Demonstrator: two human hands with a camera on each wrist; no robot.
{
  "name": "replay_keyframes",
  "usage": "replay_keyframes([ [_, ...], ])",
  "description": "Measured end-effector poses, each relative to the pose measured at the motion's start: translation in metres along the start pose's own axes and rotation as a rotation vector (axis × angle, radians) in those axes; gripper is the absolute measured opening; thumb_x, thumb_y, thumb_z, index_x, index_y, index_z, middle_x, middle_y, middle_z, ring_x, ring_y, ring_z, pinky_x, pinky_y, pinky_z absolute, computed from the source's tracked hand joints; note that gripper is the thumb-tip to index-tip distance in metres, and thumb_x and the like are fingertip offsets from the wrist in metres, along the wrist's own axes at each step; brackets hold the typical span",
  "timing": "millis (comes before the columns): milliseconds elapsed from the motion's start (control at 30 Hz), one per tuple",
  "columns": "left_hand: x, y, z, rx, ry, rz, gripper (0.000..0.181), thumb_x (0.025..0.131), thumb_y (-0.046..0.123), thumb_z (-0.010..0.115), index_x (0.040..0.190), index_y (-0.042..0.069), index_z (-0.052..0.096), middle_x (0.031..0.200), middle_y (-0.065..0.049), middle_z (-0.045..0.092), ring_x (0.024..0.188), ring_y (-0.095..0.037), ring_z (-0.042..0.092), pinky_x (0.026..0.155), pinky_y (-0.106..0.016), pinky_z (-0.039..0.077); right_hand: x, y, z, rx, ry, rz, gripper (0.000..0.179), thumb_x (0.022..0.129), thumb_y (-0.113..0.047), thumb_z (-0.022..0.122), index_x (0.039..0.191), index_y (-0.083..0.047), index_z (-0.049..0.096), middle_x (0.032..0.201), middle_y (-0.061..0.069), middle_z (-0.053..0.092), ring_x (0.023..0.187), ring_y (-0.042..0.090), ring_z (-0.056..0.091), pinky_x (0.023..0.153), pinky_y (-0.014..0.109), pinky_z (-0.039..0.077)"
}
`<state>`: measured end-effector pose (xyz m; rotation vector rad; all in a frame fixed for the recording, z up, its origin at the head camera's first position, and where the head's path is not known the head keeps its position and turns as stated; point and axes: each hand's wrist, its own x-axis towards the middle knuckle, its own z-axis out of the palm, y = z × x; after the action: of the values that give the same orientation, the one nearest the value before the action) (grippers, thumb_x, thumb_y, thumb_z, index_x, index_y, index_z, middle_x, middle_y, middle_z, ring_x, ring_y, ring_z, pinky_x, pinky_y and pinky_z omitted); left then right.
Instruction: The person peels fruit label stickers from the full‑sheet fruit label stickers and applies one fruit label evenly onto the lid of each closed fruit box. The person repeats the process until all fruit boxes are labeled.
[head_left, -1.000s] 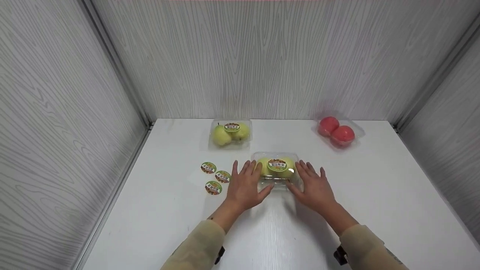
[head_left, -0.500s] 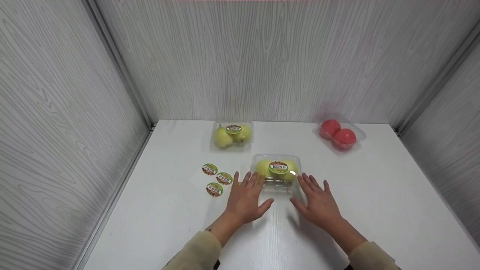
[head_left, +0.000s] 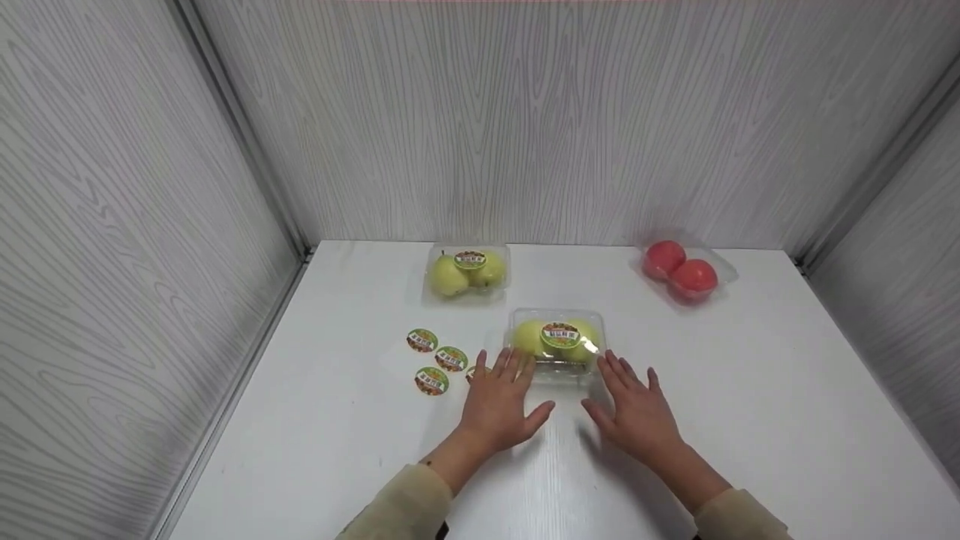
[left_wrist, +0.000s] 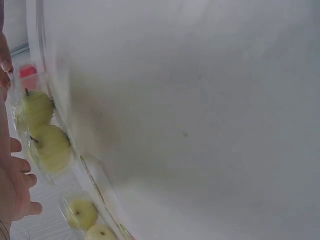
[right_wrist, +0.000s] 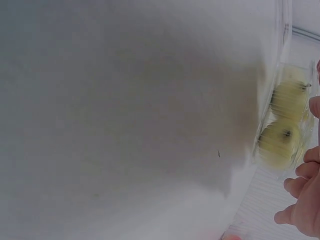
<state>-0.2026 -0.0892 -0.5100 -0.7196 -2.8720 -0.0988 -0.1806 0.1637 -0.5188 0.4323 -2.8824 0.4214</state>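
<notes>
A clear plastic fruit box holding two yellow-green pears sits shut mid-table, with a round label on its lid. My left hand has its fingers straight, the tips at the box's near left corner. Beside the near right corner are the straight fingers of my right hand. Whether either hand touches the box cannot be told. Both thumbs point inward with nothing between them. The left wrist view shows the pears beyond the left hand; the right wrist view shows them past the right hand.
Round stickers lie left of the box, one partly hidden behind the left hand. Farther back stands another labelled box of pears. At the back right is a clear box with two red fruits. Wood-grain panels enclose the white table.
Both hands have drawn back toward the person from the sides of the box, uncovering more of it and part of another sticker. The box stays about where it was; the view shifts slightly.
</notes>
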Motion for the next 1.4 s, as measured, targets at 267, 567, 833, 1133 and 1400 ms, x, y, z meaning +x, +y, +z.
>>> replay_keyframes([
  [267,0.013,-0.002,-0.001,-0.005,-0.038,-0.014,0.08,0.104,0.07,0.043,0.158,0.011,0.052,0.165,-0.012,0.044,0.155,-0.031,0.037,0.125,-0.06,0.024,0.007,0.002,0.001,0.018,-0.032,0.039,0.078,0.102,-0.045,0.067,0.162,-0.002,0.04,0.168,0.018,0.037,0.149,0.041,0.043,0.119,0.073,0.024],
  [567,0.026,-0.004,0.0,-0.048,-0.069,-0.02,0.079,0.104,0.068,0.043,0.16,0.011,0.049,0.166,-0.013,0.042,0.156,-0.032,0.034,0.126,-0.058,0.021,0.018,0.007,0.002,0.015,-0.045,0.052,0.078,0.102,-0.043,0.067,0.161,0.0,0.04,0.167,0.02,0.037,0.148,0.042,0.045,0.117,0.074,0.026],
  [833,0.037,-0.007,0.002,-0.037,-0.075,-0.026,0.079,0.104,0.068,0.043,0.16,0.012,0.048,0.167,-0.013,0.041,0.157,-0.033,0.032,0.127,-0.058,0.02,0.027,0.01,0.001,0.024,-0.069,0.065,0.08,0.103,-0.044,0.065,0.163,0.0,0.037,0.169,0.02,0.033,0.15,0.042,0.041,0.117,0.075,0.025],
  [1133,0.051,-0.012,0.002,-0.025,-0.091,-0.03,0.079,0.104,0.068,0.044,0.16,0.013,0.048,0.167,-0.012,0.041,0.157,-0.034,0.032,0.127,-0.058,0.019,0.041,0.015,0.003,0.025,-0.121,0.098,0.084,0.103,-0.047,0.064,0.165,0.0,0.031,0.172,0.019,0.026,0.154,0.041,0.035,0.119,0.073,0.021],
  [1400,0.065,-0.017,0.004,-0.03,-0.095,-0.033,0.078,0.104,0.067,0.044,0.161,0.013,0.048,0.167,-0.012,0.041,0.157,-0.035,0.032,0.127,-0.059,0.019,0.056,0.019,0.003,0.026,-0.134,0.105,0.084,0.104,-0.047,0.062,0.165,0.001,0.029,0.172,0.02,0.025,0.154,0.041,0.034,0.119,0.074,0.021],
])
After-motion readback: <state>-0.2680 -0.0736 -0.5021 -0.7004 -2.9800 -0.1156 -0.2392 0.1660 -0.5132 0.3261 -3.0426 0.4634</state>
